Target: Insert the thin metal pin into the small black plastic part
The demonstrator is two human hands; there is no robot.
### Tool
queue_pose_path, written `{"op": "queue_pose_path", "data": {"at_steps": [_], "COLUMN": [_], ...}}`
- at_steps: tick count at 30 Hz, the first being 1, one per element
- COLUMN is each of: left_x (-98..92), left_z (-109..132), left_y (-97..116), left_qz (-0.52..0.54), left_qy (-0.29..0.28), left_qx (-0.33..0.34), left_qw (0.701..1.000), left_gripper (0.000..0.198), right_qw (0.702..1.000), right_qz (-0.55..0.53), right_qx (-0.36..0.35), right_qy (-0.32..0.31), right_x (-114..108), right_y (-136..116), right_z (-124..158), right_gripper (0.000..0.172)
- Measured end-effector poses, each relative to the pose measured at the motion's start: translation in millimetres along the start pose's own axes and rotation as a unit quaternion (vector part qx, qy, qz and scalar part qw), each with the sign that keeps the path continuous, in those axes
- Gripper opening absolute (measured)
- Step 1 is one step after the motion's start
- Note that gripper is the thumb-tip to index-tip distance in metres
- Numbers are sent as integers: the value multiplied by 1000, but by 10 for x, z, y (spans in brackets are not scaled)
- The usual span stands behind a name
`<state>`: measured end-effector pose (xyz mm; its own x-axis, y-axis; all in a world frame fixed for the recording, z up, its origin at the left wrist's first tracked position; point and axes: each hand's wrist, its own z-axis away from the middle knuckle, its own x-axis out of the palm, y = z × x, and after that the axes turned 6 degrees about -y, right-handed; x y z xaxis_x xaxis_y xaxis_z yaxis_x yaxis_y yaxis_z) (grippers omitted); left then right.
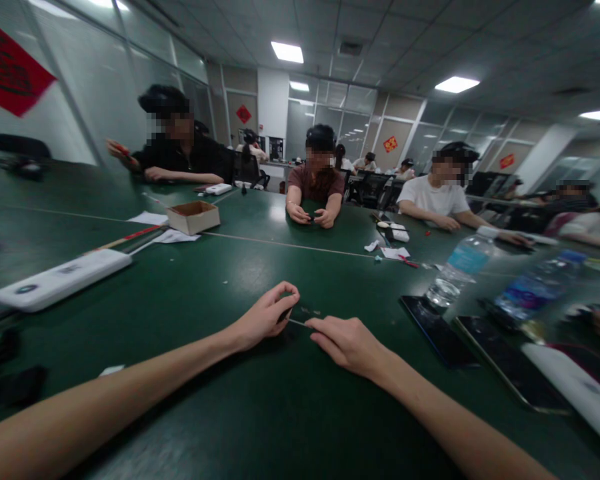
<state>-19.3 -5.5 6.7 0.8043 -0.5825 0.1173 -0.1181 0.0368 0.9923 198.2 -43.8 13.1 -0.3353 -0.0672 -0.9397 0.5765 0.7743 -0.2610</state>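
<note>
Over the green table point(220, 400), my left hand point(267, 313) is closed around a small dark object point(285, 314), mostly hidden by the fingers. A thin pale rod point(298, 323) runs from it toward my right hand point(347, 343). The fingertips of the right hand meet the rod's far end, index finger on top and thumb below, in what looks like a pinch. What kind of tool or part this is, I cannot make out. Just beyond the fingers, a few tiny pale scraps point(310, 311) lie on the tabletop.
Leftward are a long white device point(63, 280) and an open cardboard box point(194, 218). On the right stand a water bottle point(460, 267) and a blue-capped bottle point(540, 287), near two dark phones point(513, 363). Several people sit around, one person point(316, 177) directly opposite.
</note>
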Motion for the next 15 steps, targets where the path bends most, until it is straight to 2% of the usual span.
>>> {"op": "queue_pose_path", "data": {"at_steps": [9, 15], "left_x": [9, 21], "left_z": [-33, -10], "left_y": [-47, -64], "left_qz": [32, -14], "left_qy": [0, 23], "left_qx": [20, 37], "left_qw": [999, 999], "left_gripper": [28, 25], "right_qw": [1000, 999], "right_qz": [-28, -46], "right_qx": [3, 7], "right_qy": [10, 9], "right_x": [10, 9], "right_y": [16, 9], "right_z": [-14, -13], "right_gripper": [29, 29]}}
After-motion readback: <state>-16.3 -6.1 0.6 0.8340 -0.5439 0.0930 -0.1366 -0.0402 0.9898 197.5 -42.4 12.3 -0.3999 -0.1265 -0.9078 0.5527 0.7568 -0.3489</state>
